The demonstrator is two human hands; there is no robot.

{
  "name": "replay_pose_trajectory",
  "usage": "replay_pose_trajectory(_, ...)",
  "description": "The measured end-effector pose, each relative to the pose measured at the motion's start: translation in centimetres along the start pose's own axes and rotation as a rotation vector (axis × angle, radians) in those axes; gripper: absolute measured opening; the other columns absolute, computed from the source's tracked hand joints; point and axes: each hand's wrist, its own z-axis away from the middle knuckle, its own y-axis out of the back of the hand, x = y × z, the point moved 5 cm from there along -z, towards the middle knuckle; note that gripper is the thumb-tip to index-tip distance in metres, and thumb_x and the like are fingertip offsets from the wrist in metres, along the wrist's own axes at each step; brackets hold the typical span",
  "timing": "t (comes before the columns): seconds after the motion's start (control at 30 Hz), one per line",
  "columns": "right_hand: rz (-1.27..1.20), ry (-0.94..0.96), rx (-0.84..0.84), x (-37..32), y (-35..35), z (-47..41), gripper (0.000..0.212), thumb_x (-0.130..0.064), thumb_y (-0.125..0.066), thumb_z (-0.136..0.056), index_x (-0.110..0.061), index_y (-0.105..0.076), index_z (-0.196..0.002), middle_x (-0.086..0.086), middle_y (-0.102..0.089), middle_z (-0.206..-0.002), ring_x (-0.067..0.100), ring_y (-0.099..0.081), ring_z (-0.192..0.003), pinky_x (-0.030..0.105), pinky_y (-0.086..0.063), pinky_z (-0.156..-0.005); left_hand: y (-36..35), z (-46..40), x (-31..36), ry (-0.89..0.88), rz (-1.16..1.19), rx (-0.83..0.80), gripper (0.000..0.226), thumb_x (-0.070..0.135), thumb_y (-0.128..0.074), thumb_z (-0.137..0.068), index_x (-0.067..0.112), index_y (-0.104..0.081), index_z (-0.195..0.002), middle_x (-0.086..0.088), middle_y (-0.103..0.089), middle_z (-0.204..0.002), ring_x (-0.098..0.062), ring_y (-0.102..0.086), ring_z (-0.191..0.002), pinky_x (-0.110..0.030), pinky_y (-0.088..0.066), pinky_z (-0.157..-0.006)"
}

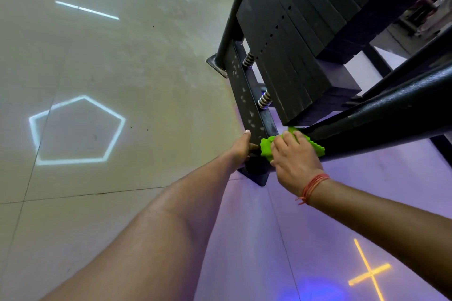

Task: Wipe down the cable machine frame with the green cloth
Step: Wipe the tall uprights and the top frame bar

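1. Right hand (294, 159), just right of centre frame, has its fingers curled over a bunched green cloth (267, 146) and presses it onto the cable machine frame (247, 95), at the low corner where the base rail meets a thick black slanted tube (391, 117). Red thread band (313, 187) on that wrist.
2. Left hand (241, 145), centre frame, grips the outer edge of the same rail just left of the cloth; thumb up the side, other fingers hidden behind the metal, so can't tell how tight.
3. Cloth is touching the frame, wedged betw rail and tube; scalloped edges stick out both sides of the hand.
4. Rail runs up toward upper centre w/ pale chipped spots on its face. Two coil springs (264, 100) sit beside it, under the black weight stack (293, 39), which fills the upper right.
5. Prob mid-wipe at the corner joint; most of the rail above looks not yet reached.
6. Risks, judged from here:
 - Cloth could snag on a spring or the weld corner if dragged up-frame fast and get pulled out of the hand.
 - Fingers are close under the stack's bottom plate; sliding in there blind could pinch or scrape knuckles.
 - Bunched cloth covers little area, so streaks or missed patches are likely unless spread flatter.
 - Chipped paint may flake more w/ hard rubbing.
 - Glossy floor (122, 56): leaning on the left hand, a slip would cost balance.
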Motion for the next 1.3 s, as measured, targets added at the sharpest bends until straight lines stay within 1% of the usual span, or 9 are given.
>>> replay_pose_trajectory(0.17,-0.014,-0.135,0.011,0.7,1.6,0.0,0.050,-0.049,-0.040,-0.100,-0.010,-0.052,-0.130,0.011,-0.052,-0.122,0.031,-0.045,-0.116,0.047,-0.031,-0.104,0.0,0.2,-0.3,-0.010,0.018,0.024,0.078,0.058,-0.008,-0.104,0.008,-0.059,-0.135,-0.009,-0.060,-0.136,-0.017,-0.052,-0.101,-0.028,-0.033,-0.070)
replay_pose_trajectory(0.33,-0.077,0.087,-0.111,-1.9,0.2,-2.7,0.053,-0.051,-0.044,-0.099,-0.014,-0.053,-0.135,0.009,-0.053,-0.125,0.028,-0.049,-0.117,0.044,-0.036,-0.102,-0.2,0.6,-0.7,0.016,0.013,0.045,0.073,0.053,-0.006,-0.106,0.012,-0.067,-0.095,-0.009,-0.064,-0.098,-0.015,-0.045,-0.073,-0.028,-0.030,-0.065)
replay_pose_trajectory(0.5,-0.061,-0.110,-0.060,1.3,2.1,-1.3,0.048,-0.051,-0.044,-0.099,-0.017,-0.057,-0.130,0.007,-0.054,-0.125,0.027,-0.048,-0.119,0.042,-0.035,-0.098,-0.5,-0.6,-1.3,0.000,0.048,0.075,0.074,0.055,-0.013,-0.105,0.006,-0.067,-0.115,-0.009,-0.067,-0.110,-0.014,-0.053,-0.077,-0.027,-0.035,-0.062)
replay_pose_trajectory(0.63,0.078,-0.106,-0.011,0.2,1.1,0.1,0.074,-0.062,-0.046,-0.095,-0.004,-0.041,-0.141,0.016,-0.045,-0.128,0.035,-0.040,-0.123,0.051,-0.027,-0.110,-0.6,-2.9,-2.2,-0.008,0.035,0.150,0.092,0.087,-0.024,-0.071,0.017,-0.073,-0.105,-0.010,-0.071,-0.117,-0.025,-0.065,-0.102,-0.040,-0.049,-0.097)
replay_pose_trajectory(0.73,0.125,0.025,-0.056,-1.7,-0.7,-0.4,0.088,-0.067,-0.040,-0.095,0.001,-0.029,-0.150,0.019,-0.038,-0.138,0.039,-0.031,-0.134,0.055,-0.018,-0.118,-0.9,-0.7,-0.9,-0.024,-0.021,0.119,0.065,0.064,-0.023,-0.099,0.019,-0.068,-0.086,-0.002,-0.069,-0.092,-0.018,-0.061,-0.084,-0.032,-0.047,-0.079)
replay_pose_trajectory(0.8,0.114,0.022,-0.038,-0.9,-0.3,0.3,0.086,-0.065,-0.033,-0.098,0.000,-0.024,-0.154,0.018,-0.034,-0.147,0.039,-0.025,-0.141,0.053,-0.014,-0.120,-1.2,-0.2,-0.7,-0.045,-0.056,0.090,0.059,0.056,-0.021,-0.105,0.022,-0.065,-0.085,0.001,-0.068,-0.090,-0.014,-0.059,-0.082,-0.031,-0.040,-0.070)
replay_pose_trajectory(0.9,0.082,-0.065,0.048,2.1,1.7,3.1,0.077,-0.059,-0.020,-0.103,-0.002,-0.023,-0.155,0.018,-0.030,-0.153,0.036,-0.021,-0.146,0.050,-0.009,-0.122,-1.8,0.8,-0.5,-0.080,-0.088,0.070,0.072,0.073,-0.023,-0.091,0.021,-0.070,-0.108,-0.005,-0.071,-0.111,-0.018,-0.063,-0.101,-0.036,-0.044,-0.086)
replay_pose_trajectory(1.07,-0.058,-0.232,0.234,5.7,3.9,6.0,0.054,-0.041,-0.030,-0.105,-0.004,-0.054,-0.136,0.018,-0.053,-0.137,0.037,-0.040,-0.136,0.050,-0.022,-0.118,-2.4,0.9,0.1,-0.166,-0.194,0.160,0.094,0.092,-0.022,-0.066,0.027,-0.071,-0.113,-0.002,-0.072,-0.113,-0.023,-0.066,-0.104,-0.046,-0.045,-0.102)
replay_pose_trajectory(1.3,-0.013,0.006,0.106,4.8,4.2,5.0,0.038,-0.027,-0.037,-0.097,-0.009,-0.062,-0.120,0.015,-0.059,-0.116,0.036,-0.049,-0.116,0.050,-0.032,-0.108,-3.8,3.9,2.0,-0.299,-0.293,0.133,0.087,0.088,-0.025,-0.070,0.024,-0.073,-0.103,-0.009,-0.072,-0.114,-0.030,-0.065,-0.109,-0.050,-0.046,-0.104)
